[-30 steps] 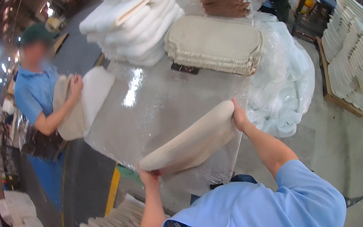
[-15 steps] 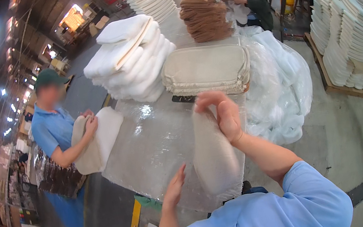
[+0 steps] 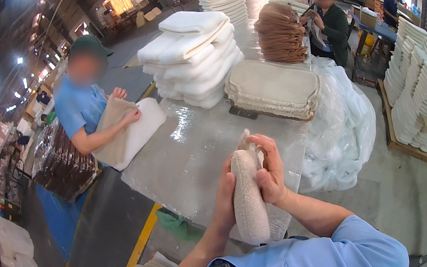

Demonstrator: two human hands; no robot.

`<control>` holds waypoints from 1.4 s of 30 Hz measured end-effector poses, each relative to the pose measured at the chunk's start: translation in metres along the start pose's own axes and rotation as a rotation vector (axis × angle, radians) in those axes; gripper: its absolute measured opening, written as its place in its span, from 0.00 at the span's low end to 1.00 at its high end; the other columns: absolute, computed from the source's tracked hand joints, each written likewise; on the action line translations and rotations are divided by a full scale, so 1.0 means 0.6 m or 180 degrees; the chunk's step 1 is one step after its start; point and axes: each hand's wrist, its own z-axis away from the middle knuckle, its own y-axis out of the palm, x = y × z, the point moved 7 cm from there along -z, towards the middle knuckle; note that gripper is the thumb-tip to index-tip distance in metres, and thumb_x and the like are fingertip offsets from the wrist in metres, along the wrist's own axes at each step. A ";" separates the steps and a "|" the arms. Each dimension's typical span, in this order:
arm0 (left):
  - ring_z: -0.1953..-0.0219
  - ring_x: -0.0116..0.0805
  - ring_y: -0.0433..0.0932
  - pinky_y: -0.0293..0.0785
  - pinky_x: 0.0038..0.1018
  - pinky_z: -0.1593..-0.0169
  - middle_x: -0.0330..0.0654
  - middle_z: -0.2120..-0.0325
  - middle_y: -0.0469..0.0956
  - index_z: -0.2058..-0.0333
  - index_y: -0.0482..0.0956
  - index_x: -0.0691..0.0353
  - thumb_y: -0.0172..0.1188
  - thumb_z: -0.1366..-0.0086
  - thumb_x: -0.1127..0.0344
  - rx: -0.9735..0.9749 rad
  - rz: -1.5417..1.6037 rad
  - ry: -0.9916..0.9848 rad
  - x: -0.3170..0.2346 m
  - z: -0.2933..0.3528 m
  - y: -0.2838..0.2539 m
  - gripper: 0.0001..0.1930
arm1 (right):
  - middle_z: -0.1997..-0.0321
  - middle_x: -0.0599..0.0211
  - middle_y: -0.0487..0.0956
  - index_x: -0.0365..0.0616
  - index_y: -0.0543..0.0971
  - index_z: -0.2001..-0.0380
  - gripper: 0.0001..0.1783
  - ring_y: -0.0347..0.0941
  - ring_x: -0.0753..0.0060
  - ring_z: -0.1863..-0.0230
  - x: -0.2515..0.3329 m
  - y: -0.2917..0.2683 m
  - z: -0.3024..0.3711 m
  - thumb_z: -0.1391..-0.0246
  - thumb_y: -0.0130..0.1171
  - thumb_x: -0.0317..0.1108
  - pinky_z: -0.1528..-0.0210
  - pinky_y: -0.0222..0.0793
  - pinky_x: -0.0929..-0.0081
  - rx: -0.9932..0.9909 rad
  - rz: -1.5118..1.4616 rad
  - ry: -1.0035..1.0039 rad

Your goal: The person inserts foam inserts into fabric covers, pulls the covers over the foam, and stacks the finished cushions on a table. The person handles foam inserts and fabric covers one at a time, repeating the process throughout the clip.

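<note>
A padded beige cushion [image 3: 249,198] stands on edge in front of my chest, its narrow side toward me. My left hand [image 3: 226,190] presses flat along its left side. My right hand [image 3: 271,169] grips its right side and upper end, where loose cloth sticks up between the fingers. The far face of the cushion is hidden. Beyond my hands a stack of beige fabric covers [image 3: 273,87] lies on the plastic-covered table [image 3: 174,165].
A tall pile of white pads [image 3: 191,61] and a brown fabric stack [image 3: 280,33] stand farther back. Clear plastic bags [image 3: 336,131] bulge at the right edge. At left a co-worker [image 3: 88,103] handles a beige cover over a white pad; another person [image 3: 327,20] works behind.
My left hand, apart from the cushion before, now presses its side. The cushion has turned on edge, and my right hand has come down along it. The view has shifted left.
</note>
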 end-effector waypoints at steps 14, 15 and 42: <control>0.40 0.33 0.74 0.68 0.29 0.35 0.44 0.41 0.77 0.30 0.69 0.64 0.55 0.26 0.57 -0.0258 -0.0959 -0.1027 -0.137 0.212 -0.154 0.30 | 0.30 0.53 0.71 0.36 0.69 0.33 0.35 0.66 0.59 0.29 -0.037 0.004 0.156 0.29 0.57 0.54 0.27 0.59 0.60 -0.0597 0.0621 0.0776; 0.40 0.33 0.75 0.69 0.30 0.35 0.44 0.40 0.77 0.29 0.69 0.63 0.56 0.27 0.57 -0.0389 -0.0971 -0.1075 -0.144 0.245 -0.172 0.31 | 0.34 0.58 0.74 0.37 0.71 0.33 0.33 0.67 0.64 0.32 -0.108 -0.063 0.199 0.27 0.53 0.53 0.29 0.60 0.64 -0.0847 0.0742 0.1359; 0.40 0.51 0.78 0.75 0.49 0.35 0.49 0.40 0.78 0.36 0.74 0.60 0.41 0.24 0.40 -0.0771 0.1866 -0.0056 0.115 0.290 -0.473 0.32 | 0.50 0.51 0.82 0.40 0.74 0.53 0.28 0.81 0.52 0.53 0.226 0.094 0.253 0.47 0.79 0.41 0.52 0.77 0.63 0.1275 0.1103 -0.0052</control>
